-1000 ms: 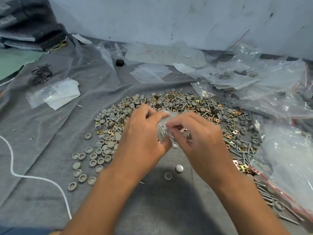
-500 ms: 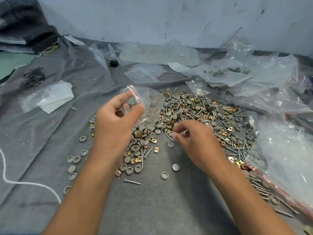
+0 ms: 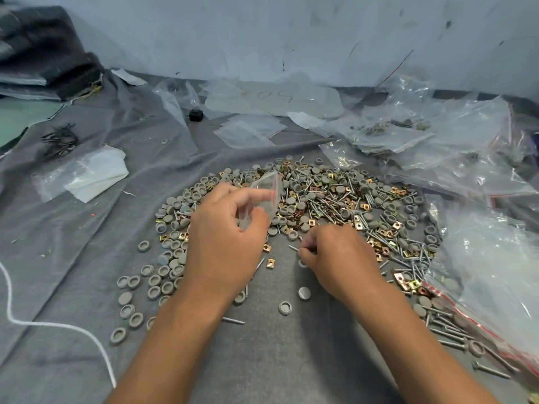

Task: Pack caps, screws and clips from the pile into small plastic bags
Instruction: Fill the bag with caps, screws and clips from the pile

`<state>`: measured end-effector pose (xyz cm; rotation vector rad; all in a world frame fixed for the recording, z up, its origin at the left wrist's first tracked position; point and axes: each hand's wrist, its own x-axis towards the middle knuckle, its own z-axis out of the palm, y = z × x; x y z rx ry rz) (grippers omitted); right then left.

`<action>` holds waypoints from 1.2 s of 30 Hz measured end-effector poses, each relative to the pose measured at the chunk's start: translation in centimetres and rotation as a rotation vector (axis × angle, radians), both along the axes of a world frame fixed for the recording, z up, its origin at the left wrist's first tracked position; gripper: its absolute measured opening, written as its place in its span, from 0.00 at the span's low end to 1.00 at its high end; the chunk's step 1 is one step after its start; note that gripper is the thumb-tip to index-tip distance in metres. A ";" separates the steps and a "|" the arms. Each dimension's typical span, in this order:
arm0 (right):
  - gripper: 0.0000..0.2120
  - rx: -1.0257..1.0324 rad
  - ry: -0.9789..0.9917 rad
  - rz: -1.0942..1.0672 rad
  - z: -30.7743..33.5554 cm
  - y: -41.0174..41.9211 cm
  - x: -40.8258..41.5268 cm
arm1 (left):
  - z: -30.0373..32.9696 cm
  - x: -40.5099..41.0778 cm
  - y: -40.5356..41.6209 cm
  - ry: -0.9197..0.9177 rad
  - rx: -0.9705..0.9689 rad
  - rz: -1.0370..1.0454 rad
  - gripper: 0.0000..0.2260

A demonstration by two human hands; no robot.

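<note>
Pinching a small plastic bag (image 3: 264, 196) above the pile (image 3: 335, 205), the left hand (image 3: 224, 243) steadies it while the right hand (image 3: 335, 258), just beside, nips a screw (image 3: 293, 247); a sagging bag mouth could spill screws back out.

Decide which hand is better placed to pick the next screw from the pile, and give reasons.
Right. The right hand is down at the pile's near edge, fingertips already pinching a screw; the left hand is busy holding the small plastic bag.
</note>
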<state>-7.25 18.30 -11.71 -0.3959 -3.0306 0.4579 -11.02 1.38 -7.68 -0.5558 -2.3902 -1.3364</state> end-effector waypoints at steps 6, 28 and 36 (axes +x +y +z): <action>0.12 0.152 -0.023 0.039 0.1 -0.3 1.0 | -0.3 0.1 0.2 0.008 -0.092 -0.018 0.11; 0.11 -0.368 0.629 0.359 3.8 1.0 2.4 | -1.6 0.8 1.6 0.073 -0.319 -0.092 0.18; 0.08 -0.111 -0.118 0.292 0.7 2.9 2.0 | -1.5 0.2 1.0 0.048 -0.226 -0.040 0.19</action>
